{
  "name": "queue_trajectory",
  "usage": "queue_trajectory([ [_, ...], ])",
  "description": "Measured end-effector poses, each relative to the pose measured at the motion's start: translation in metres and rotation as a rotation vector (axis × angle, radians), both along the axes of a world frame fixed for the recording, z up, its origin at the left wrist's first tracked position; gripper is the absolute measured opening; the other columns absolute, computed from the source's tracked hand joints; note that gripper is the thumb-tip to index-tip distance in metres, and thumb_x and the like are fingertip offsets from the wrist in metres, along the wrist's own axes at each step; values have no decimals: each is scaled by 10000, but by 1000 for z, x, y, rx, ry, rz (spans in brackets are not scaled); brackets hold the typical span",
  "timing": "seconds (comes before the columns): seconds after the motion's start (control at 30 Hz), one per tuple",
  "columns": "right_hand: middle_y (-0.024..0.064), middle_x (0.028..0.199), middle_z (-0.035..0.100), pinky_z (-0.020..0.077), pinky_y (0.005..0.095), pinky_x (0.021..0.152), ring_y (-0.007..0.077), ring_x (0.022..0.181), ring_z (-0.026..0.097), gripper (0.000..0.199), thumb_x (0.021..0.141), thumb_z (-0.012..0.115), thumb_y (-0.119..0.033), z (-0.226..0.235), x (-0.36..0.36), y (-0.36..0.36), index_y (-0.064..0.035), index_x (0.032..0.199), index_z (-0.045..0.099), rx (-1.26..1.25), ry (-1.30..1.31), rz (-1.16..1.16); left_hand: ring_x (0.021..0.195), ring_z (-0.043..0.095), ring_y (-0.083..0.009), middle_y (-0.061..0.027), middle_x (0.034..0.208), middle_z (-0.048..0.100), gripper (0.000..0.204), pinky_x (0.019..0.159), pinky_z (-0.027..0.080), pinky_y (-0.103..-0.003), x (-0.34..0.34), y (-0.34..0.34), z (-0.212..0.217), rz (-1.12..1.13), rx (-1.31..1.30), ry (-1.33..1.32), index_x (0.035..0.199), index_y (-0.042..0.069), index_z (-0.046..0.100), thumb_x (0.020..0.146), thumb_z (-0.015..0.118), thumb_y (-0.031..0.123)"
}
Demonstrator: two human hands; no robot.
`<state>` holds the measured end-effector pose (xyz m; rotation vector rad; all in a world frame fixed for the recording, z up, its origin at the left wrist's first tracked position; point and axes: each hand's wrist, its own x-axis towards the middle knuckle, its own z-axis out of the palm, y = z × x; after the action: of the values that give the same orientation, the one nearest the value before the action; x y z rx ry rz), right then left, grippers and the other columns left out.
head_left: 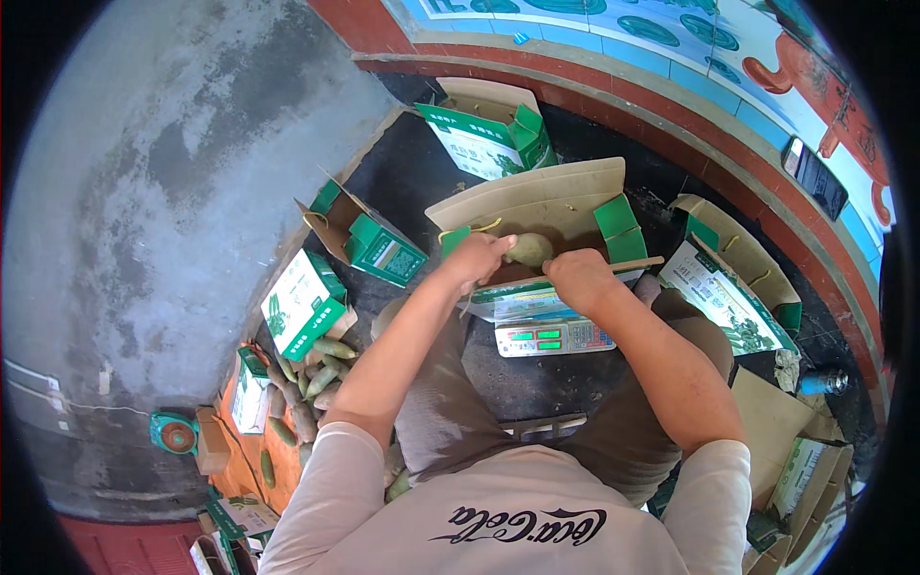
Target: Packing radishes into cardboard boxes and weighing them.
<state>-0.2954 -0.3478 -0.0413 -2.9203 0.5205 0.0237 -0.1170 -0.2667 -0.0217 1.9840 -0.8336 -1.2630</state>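
Observation:
A rounded, pale green radish [530,251] lies between my hands, just above the inside of an open carton [537,187]. My left hand [476,261] is closed around its left end, thumb uppermost. At its other end my right hand [581,278] is closed too, over the carton's near edge; its fingertips are hidden. White and green on the outside, the carton has its brown flap raised at the far side. It rests on a scale with a lit keypad panel [553,338], between my knees.
More open cartons stand around: one behind [479,134], one to the left [369,235], one to the right [733,283]. Beside my left arm, several radishes [321,379] are heaped near a white-green box [302,305]. A phone [815,177] leans at the right wall; a bottle [824,382] is below.

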Motion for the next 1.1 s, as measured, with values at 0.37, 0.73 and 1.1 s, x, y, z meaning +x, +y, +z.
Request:
queue_trajectory([
  [0.37,130,799,668,519,392,657,283,778,655,163,779,496,-80,-3,6,-3,-68,802,657,-8,-60,16,694,587,-121,-65,811,631,264,647,467,-251,26,17,7,-133,-361,-515,1090,-1,599,896,535,166],
  [0.73,139,824,663,518,393,678,284,811,652,133,779,524,-56,7,10,4,-57,865,625,16,37,18,772,631,-177,-102,823,658,199,699,479,-296,137,210,-69,408,-299,-868,1008,-2,628,854,568,109],
  [1.1,136,780,643,515,393,653,294,769,647,126,775,531,-67,4,6,1,-65,872,612,-19,29,7,1011,578,-352,-210,1090,594,318,859,462,-429,95,371,-271,155,698,-611,1072,77,616,819,519,243],
])
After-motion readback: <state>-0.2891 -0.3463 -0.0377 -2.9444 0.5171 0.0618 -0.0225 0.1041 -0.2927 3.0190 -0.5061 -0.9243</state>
